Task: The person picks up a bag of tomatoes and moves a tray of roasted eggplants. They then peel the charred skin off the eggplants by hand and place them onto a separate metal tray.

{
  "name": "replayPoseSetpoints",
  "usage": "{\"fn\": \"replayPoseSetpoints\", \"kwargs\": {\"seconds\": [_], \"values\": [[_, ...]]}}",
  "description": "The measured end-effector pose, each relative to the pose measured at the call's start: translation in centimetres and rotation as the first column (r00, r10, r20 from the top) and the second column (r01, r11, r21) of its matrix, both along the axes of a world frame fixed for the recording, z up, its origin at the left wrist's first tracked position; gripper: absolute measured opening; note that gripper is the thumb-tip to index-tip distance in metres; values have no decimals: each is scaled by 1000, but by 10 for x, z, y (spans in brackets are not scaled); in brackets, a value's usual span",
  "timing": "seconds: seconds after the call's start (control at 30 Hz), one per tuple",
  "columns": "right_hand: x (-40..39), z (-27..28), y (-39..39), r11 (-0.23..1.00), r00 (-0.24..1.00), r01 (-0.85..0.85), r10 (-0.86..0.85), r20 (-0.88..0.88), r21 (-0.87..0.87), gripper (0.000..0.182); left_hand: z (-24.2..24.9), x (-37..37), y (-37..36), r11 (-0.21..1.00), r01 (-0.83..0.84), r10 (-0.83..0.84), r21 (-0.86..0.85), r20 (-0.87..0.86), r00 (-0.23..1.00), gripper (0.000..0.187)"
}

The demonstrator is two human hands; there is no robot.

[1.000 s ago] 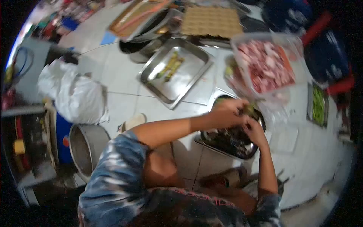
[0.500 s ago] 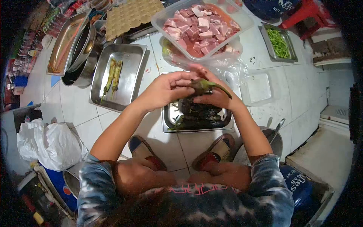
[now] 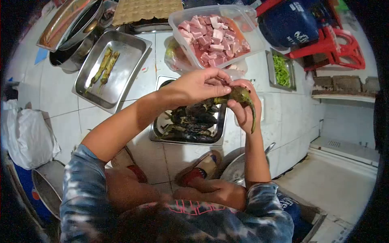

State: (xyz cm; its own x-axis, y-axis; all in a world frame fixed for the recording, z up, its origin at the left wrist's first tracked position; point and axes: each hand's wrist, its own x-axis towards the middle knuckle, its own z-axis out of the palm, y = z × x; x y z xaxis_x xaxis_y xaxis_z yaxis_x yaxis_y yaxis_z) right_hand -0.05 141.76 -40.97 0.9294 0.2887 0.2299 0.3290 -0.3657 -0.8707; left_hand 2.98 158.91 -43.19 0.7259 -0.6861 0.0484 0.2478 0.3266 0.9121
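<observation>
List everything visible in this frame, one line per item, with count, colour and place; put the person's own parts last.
Roasted eggplant: one, dark green-brown, held up in both hands over the near tray.
Near tray: one, steel, on the floor, holding several charred eggplants.
Far tray: one, steel, upper left, with two peeled eggplants.
Meat tub: one, clear plastic, pink cubed meat, top centre.
Small tray: one, steel, green vegetables, right of the tub.
Egg carton: one, tan, top.
Stool: one, red, upper right.
Plastic bag: one, white, left edge.
Sandals: two, tan and red, on the feet.
Left hand: grips the eggplant's body.
Right hand: holds it near the stem.
</observation>
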Motion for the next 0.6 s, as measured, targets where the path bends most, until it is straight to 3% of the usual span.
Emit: {"fn": "replayPoseSetpoints", "kwargs": {"seconds": [0.07,0.1,0.17,0.3,0.43,0.6], "values": [[-4,2,1,998,993,57,-54,-104,20,36,1,-1,2,993,-95,84,68,152,985,29],[-4,2,1,996,991,72,-66,-118,45,36,3,0,6,976,-166,115,140,318,941,28],[-5,4,1,989,984,112,-97,-150,93,36,7,2,14,911,-333,120,245,614,780,27],[-7,24,15,971,957,227,-208,-200,76,38,17,-3,14,823,-514,147,243,782,606,28],[-14,36,23,960,955,265,-274,-110,-93,33,23,-5,16,792,-590,184,157,860,475,26],[-21,37,35,938,939,299,-322,-123,-175,29,20,-12,17,763,-624,159,170,886,436,23]]}}
